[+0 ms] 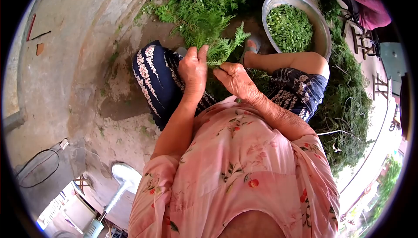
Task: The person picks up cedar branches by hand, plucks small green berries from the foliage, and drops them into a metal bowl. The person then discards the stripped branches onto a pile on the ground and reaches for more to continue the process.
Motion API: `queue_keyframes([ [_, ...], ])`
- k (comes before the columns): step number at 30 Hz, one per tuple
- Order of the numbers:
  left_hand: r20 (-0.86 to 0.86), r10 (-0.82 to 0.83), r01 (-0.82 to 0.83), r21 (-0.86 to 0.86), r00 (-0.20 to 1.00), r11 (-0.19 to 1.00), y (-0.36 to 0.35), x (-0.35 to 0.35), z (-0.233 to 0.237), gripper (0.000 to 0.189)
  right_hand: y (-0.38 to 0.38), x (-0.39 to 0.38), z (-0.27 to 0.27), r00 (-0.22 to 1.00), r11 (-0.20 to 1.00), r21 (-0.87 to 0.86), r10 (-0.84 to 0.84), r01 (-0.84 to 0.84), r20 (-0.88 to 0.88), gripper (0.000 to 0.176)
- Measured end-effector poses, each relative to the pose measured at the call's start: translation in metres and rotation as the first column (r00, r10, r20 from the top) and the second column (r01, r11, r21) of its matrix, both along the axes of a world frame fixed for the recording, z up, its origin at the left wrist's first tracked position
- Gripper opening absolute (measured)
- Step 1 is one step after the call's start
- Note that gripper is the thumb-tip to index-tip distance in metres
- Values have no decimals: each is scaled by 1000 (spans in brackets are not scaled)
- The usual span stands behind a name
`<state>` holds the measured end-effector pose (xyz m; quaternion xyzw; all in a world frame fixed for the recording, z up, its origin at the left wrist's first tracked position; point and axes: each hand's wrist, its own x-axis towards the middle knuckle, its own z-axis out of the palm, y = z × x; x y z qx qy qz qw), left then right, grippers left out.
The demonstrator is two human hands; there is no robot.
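Pink cherry-print cloth of the person's shirt (235,168) lies closest to the lens, filling the view around 6 o'clock, with the bare forearms reaching up from it toward 12. Just above the middle, at about 12 o'clock, the two hands are close together, with only a small gap between them, both clamped on feathery green sprigs (225,50). On the 11 o'clock side the left hand (193,69) is a loose fist, thumb upright against the greenery; on the 1 o'clock side the right hand (237,79) pinches a leafy stem near its lower end, the frond leaning toward 1. Whether both hands grip one and the same stem I cannot tell.

Beyond them at 12 spreads a heap of evergreen branches (196,1) dotted with small pale bits. Toward 1 or 2 o'clock stands a round metal basin (321,29) holding loose green sprigs (289,29), near the bare right knee (320,65) and a sandalled foot (251,48). More cut branches (344,107) lie along 3 o'clock, with two wooden stool-like frames (380,88) past them. Navy cloth with pale flower bands (150,81) covers the left knee at 10. Over toward 8 sits a white round base with a silver pole (126,175), and farther out in that direction, a looped black cable (40,168).
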<state>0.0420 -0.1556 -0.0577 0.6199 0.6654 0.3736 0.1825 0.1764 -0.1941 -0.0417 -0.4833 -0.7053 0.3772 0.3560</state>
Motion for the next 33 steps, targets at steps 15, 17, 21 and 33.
queue_keyframes([
  [15,-309,54,-63,-20,950,998,6,-6,-16,37,-27,39,68,934,949,4,309,-315,178,12],
  [17,-407,122,-155,-50,905,987,10,-13,-20,36,-37,43,92,950,971,-43,220,-235,-222,13],
  [21,-372,66,-40,76,926,996,12,-4,-6,34,-14,51,81,957,934,-348,-169,79,-237,15],
  [33,-315,-83,75,-39,945,996,2,2,-15,36,20,4,-17,988,997,12,76,-79,134,18],
])
